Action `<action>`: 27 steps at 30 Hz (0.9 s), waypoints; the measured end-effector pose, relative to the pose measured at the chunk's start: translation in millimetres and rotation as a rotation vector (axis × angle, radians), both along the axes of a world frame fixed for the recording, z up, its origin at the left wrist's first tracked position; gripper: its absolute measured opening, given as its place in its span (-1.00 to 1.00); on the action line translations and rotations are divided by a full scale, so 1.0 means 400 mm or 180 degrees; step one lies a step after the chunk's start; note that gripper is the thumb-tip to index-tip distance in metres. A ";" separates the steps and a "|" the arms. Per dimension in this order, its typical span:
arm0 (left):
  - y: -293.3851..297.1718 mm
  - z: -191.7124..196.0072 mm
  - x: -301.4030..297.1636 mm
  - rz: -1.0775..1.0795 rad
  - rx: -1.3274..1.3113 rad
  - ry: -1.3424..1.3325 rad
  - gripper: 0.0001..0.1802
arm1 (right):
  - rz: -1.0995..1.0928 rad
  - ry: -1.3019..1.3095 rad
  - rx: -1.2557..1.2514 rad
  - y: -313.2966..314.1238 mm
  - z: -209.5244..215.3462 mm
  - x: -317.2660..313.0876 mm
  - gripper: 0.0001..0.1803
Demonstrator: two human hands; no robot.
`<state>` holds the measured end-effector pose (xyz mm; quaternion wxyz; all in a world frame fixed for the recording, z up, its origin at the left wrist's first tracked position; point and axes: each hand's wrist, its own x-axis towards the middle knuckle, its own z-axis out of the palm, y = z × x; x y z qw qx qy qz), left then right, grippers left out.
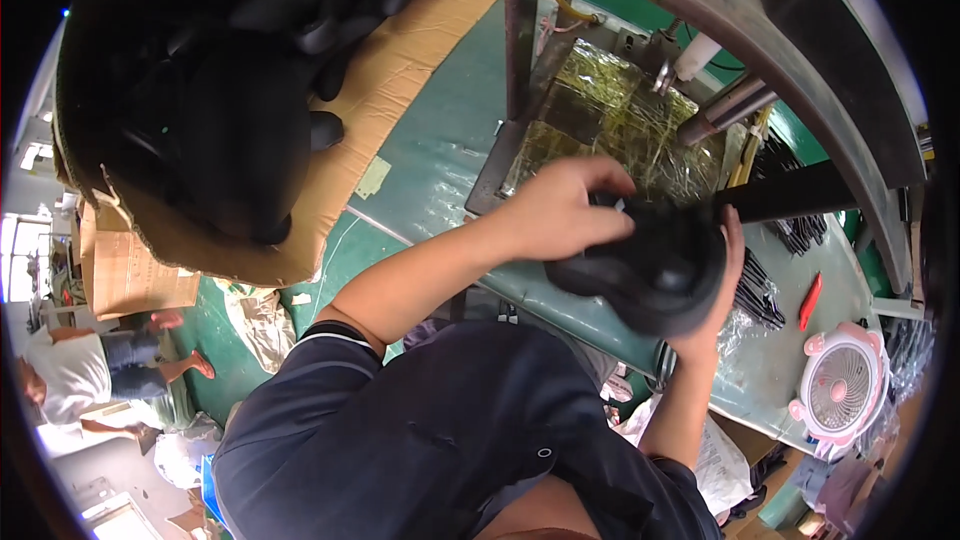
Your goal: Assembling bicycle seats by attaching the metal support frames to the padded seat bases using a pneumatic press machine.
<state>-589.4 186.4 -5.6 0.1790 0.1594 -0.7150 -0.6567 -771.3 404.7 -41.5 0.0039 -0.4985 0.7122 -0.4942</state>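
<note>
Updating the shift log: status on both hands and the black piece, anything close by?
Right hand cupping black piece; left hand at its upper-left side, grip unclear. Piece over near side of bench. Dark machine bar just beyond, contact unclear.

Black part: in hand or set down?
In hand: the left hand is at the black part's upper left, the right hand along its right side.

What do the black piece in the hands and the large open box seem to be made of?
Black piece: perhaps plastic or padded synthetic leather; smooth, with soft highlights, but blurred.
Large box: apparently cardboard; brown, matte, with creases and a torn edge.
</note>
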 end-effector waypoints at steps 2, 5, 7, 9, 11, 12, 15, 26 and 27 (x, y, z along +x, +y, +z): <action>0.055 0.030 -0.008 -0.0643 0.0974 0.0198 -0.53 | -0.0687 -0.0533 0.0032 0.032 -0.027 0.046 -0.34; 0.040 0.101 0.046 -0.0727 0.1432 0.0441 -0.61 | -0.0914 -0.1122 -0.0627 0.089 -0.057 0.037 -0.48; -0.019 0.068 0.094 0.0088 -0.0166 0.0817 -0.63 | -0.0939 -0.0043 -0.0250 0.161 -0.080 -0.027 -0.52; -0.092 0.060 0.167 0.0871 -0.1912 0.0115 -0.65 | -0.1590 -0.2111 -0.1524 0.135 0.034 -0.043 -0.59; -0.165 0.044 0.262 0.1225 -0.3454 -0.0757 -0.68 | -0.1599 -0.2251 -0.1397 0.133 0.125 -0.195 -0.51; -0.202 0.035 0.303 0.1239 -0.3741 -0.1008 -0.58 | -0.1559 -0.2556 -0.1472 0.165 0.149 -0.312 -0.44; -0.288 -0.004 0.394 0.1317 -0.4713 -0.1854 -0.33 | -0.1361 -0.2630 -0.2256 0.182 0.208 -0.509 -0.51; -0.380 -0.026 0.520 0.2132 -0.5062 -0.3846 -0.55 | -0.1325 0.1486 0.3097 0.326 0.091 -0.321 -0.48; -0.406 -0.049 0.532 0.2263 -0.5204 -0.3005 -0.74 | -0.1307 0.1626 0.2905 0.356 0.052 -0.348 -0.55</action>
